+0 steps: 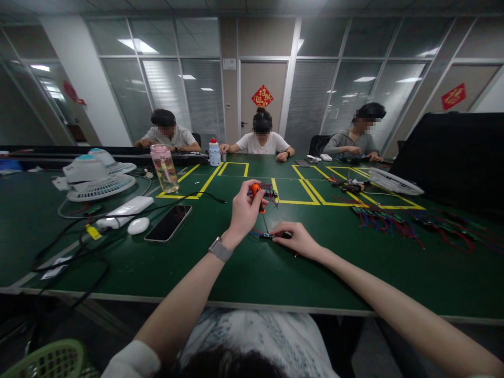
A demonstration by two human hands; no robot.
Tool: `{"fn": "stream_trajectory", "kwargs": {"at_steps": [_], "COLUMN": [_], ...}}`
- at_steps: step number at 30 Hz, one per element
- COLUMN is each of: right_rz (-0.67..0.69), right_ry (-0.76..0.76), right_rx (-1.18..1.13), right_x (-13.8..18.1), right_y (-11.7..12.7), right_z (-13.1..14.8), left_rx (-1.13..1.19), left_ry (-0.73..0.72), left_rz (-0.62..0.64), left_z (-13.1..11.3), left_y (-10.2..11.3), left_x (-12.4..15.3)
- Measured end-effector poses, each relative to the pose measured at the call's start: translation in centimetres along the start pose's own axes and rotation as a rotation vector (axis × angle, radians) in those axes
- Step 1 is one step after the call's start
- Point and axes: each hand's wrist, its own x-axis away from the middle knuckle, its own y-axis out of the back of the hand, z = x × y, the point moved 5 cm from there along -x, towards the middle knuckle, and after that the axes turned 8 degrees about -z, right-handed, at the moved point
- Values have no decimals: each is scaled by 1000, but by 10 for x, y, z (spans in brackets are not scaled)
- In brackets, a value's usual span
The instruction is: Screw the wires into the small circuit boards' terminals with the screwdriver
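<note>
I see my left hand (pixel 244 210) clenched around the orange-handled screwdriver (pixel 256 191), tip down on the small circuit board (pixel 266 236), which my right hand (pixel 297 239) pinches against the table (pixel 236 275), toward the middle of its near edge.

Lit evenly and fairly brightly by white rectangular ceiling panels (pixel 136 46) far left, mirrored in frosted glass partition walls (pixel 354 94). Casts only soft shadows on dark green matte table (pixel 244 273). Bends strongly at edges.
</note>
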Motion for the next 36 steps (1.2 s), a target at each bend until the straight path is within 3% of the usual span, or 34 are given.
{"fn": "stream_trajectory", "kwargs": {"at_steps": [36], "right_rz": [-5], "right_ry": [1], "right_rx": [-43], "right_x": [0], "right_y": [-1], "right_z": [-6], "left_rx": [-71], "left_ry": [-102], "left_rz": [70], "left_z": [-1], "left_y": [-11], "left_x": [10]}}
